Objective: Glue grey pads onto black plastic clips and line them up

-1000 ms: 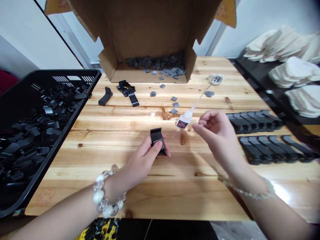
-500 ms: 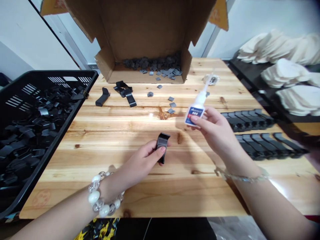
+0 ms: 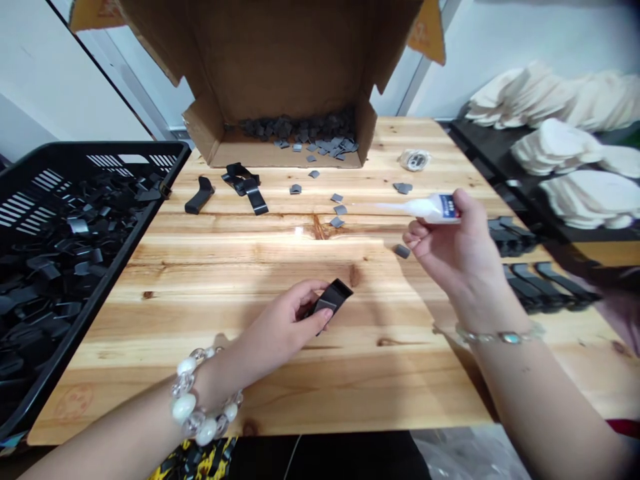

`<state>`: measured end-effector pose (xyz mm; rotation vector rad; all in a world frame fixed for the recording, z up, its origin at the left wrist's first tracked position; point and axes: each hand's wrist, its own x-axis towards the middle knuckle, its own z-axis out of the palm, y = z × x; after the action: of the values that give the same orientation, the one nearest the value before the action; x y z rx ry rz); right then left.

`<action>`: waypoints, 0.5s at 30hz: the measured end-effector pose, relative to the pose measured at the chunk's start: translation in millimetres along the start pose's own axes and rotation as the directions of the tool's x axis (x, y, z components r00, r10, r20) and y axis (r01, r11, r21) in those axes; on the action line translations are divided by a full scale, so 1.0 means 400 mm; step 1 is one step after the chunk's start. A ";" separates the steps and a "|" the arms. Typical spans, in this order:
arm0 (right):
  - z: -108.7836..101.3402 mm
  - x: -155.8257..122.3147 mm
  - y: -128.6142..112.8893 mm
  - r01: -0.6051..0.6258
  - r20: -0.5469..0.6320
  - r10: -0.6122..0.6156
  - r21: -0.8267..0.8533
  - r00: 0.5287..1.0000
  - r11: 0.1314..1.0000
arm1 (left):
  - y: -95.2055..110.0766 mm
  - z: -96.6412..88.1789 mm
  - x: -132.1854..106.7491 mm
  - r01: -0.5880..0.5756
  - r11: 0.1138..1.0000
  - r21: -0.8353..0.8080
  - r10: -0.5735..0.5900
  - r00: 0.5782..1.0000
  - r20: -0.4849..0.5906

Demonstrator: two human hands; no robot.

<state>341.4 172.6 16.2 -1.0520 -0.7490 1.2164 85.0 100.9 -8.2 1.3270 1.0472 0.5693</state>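
The left hand point(image 3: 285, 317) is clamped on a black plastic clip point(image 3: 334, 296) near the middle of the worktop point(image 3: 215, 347). The right hand point(image 3: 453, 250) pinches a white glue bottle point(image 3: 431, 209) on its side, nozzle toward 9 o'clock; its small label is probably blue and red, but too blurred to read. A firm pinch behind the nozzle gives the best control. A cardboard box point(image 3: 280, 60) of grey squares sits at 12 o'clock, a black crate point(image 3: 175, 150) at 9 o'clock.

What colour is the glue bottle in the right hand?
The glue bottle in the right hand is white with a blue and red label, shown best in the head view.
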 end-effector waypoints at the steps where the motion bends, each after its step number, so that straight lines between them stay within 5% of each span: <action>1: -0.003 0.002 -0.004 0.034 -0.027 -0.034 0.020 0.999 0.999 | -0.004 0.001 -0.002 -0.019 0.999 0.040 0.020 0.999 -0.028; 5: -0.015 -0.004 -0.031 0.065 0.014 -0.068 0.123 0.998 0.990 | -0.015 0.002 -0.017 -0.105 0.936 0.337 0.132 0.990 -0.058; 9: 0.007 -0.040 -0.049 -0.082 0.207 0.047 0.162 0.977 0.983 | -0.014 0.005 -0.028 -0.178 0.851 0.494 0.167 0.984 0.068; 15: 0.072 -0.100 -0.047 -0.219 0.266 0.148 0.259 0.952 0.941 | 0.001 0.015 -0.023 -0.199 0.722 0.663 0.130 0.980 0.153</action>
<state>313.7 140.3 47.0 -0.7522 -0.6448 1.5856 86.2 90.1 -5.6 2.0928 1.1066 0.2373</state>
